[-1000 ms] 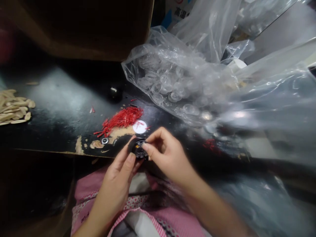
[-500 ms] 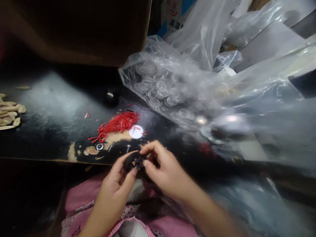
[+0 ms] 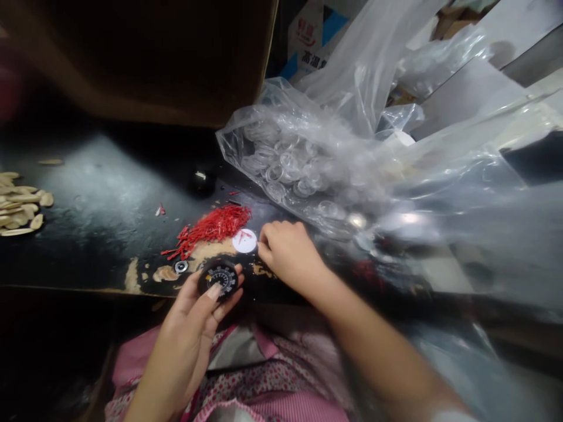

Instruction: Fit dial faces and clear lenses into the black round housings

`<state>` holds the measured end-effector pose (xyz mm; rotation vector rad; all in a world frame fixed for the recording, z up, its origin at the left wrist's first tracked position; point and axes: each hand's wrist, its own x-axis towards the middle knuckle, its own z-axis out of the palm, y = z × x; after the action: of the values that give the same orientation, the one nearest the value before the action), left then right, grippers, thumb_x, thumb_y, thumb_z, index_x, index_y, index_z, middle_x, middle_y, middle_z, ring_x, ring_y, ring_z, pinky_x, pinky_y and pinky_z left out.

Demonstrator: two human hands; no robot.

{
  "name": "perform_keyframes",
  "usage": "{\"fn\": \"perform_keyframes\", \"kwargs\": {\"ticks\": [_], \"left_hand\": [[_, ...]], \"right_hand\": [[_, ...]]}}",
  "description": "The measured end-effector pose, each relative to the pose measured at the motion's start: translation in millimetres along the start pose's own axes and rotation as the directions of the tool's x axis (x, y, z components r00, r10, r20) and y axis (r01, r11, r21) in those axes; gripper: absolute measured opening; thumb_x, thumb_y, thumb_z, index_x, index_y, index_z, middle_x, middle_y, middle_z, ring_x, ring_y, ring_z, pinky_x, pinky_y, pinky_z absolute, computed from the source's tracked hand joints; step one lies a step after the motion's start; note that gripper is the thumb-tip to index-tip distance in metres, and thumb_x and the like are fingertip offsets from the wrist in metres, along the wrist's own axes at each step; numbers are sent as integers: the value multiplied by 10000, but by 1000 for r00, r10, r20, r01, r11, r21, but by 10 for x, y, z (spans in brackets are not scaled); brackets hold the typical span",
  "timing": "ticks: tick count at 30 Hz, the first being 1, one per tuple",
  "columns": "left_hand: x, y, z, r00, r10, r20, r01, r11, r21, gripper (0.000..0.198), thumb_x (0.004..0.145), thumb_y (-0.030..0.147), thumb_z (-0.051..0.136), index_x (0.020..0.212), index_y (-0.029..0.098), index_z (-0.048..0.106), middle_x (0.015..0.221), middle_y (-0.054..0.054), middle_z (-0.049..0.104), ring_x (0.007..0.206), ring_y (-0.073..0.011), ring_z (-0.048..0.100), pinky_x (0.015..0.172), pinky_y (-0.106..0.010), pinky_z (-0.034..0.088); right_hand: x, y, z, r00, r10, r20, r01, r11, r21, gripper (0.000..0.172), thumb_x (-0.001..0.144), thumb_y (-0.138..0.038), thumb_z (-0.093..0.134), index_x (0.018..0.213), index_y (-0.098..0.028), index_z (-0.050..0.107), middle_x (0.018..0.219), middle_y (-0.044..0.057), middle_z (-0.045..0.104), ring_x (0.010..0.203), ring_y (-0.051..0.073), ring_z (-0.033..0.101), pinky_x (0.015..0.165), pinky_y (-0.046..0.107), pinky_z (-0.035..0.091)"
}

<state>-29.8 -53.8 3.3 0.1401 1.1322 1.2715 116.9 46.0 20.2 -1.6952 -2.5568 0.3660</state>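
My left hand (image 3: pixel 197 316) grips a black round dial gauge (image 3: pixel 224 276), its numbered face turned up and the thumb pressed on that face. To its right, over the black table, my right hand (image 3: pixel 288 252) is closed with curled fingers. Its fingertips are at the right edge of a white disc (image 3: pixel 244 241), and whatever they pinch is hidden. Red pointers lie on that disc. Against its left side is a heap of thin red pointers (image 3: pixel 215 225). A small metal ring (image 3: pixel 180 266) rests between the heap and the gauge.
An open clear plastic bag (image 3: pixel 352 158) of round transparent covers (image 3: pixel 285 170) spreads over the right side. A large dark box (image 3: pixel 176 105) stands at the back left. Pale seed-like pieces (image 3: pixel 21 205) lie at the far left. The black table's front edge (image 3: pixel 65 288) is worn.
My right hand has let go of the gauge and moved up and right to the white disc. My left hand has shifted slightly left with the gauge, whose face now shows.
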Motion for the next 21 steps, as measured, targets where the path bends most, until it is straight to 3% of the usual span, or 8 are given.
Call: {"fn": "perform_keyframes", "kwargs": {"ticks": [3,7,11,17,21], "left_hand": [[32,44,43,990,-132,55,138,984,-114,356,847,286,663,1197,245,615,1199,-76,717,1050,-260,695,870,-380,592],[83,88,104,963,-237,125,262,933,-247,353,892,223,585,1245,220,597,1211,-86,711,1058,-243,693,915,-381,575],[76,58,123,985,-152,88,168,957,-237,339,899,209,571,1232,153,609,1134,-117,738,1093,-236,676,961,-336,543],[-3,4,101,994,73,76,-68,995,-73,382,848,278,670,1226,238,623,1195,-56,719,1138,-233,649,996,-345,516],[29,39,96,984,178,23,-178,984,30,426,847,304,673,1261,260,584,1178,-35,717,1115,-213,657,984,-318,514]], "right_hand": [[-98,-45,-24,999,-51,12,48,984,169,90,876,-196,581,801,-166,620,792,26,673,759,169,593,735,310,372],[-271,-106,-47,990,-93,-104,133,855,502,36,871,-196,609,837,-186,614,840,9,659,792,151,584,757,294,398],[-357,-136,-42,990,-69,-125,125,841,527,16,866,-181,602,851,-186,604,893,29,634,847,173,564,777,319,399],[-395,-184,-74,991,-57,-123,103,904,416,116,882,-210,594,773,-181,567,822,19,594,799,174,530,754,330,365],[-428,-199,-146,991,-67,-119,126,782,610,114,899,-186,573,785,-188,575,807,-3,577,772,140,541,725,282,396]]}}
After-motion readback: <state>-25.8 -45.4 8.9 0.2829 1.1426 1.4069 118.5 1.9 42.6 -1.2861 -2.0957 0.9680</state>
